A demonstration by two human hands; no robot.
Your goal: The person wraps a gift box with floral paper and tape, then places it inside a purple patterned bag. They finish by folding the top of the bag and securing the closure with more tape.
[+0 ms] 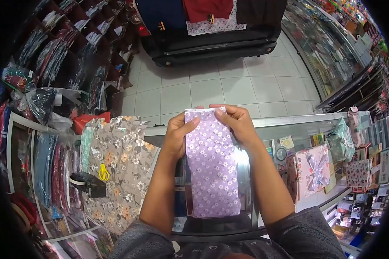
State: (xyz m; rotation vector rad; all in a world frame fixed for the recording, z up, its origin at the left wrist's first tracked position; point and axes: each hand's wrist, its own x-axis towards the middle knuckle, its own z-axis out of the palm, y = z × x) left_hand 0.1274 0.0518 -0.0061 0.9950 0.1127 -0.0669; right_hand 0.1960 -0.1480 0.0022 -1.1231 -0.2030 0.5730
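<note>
Both hands hold the top end of a long piece of purple wrapping paper [214,172] with white flowers, folded into a flat, narrow shape over the glass counter [268,134]. A white edge shows along its top. My left hand [177,131] grips the upper left corner, thumb on the front and fingers behind. At the upper right corner, my right hand [237,123] pinches the paper the same way. The lower end of the paper hangs toward my body, and whatever may be inside it is hidden.
Left on the counter lie grey-brown floral paper sheets [121,151], yellow scissors [103,172] and a black tape dispenser [93,185]. A pink gift box [311,168] with a bow and other wrapped gifts stand right. Beyond the counter are a tiled floor [203,88], a dark car [212,49] and stocked shelves [52,47].
</note>
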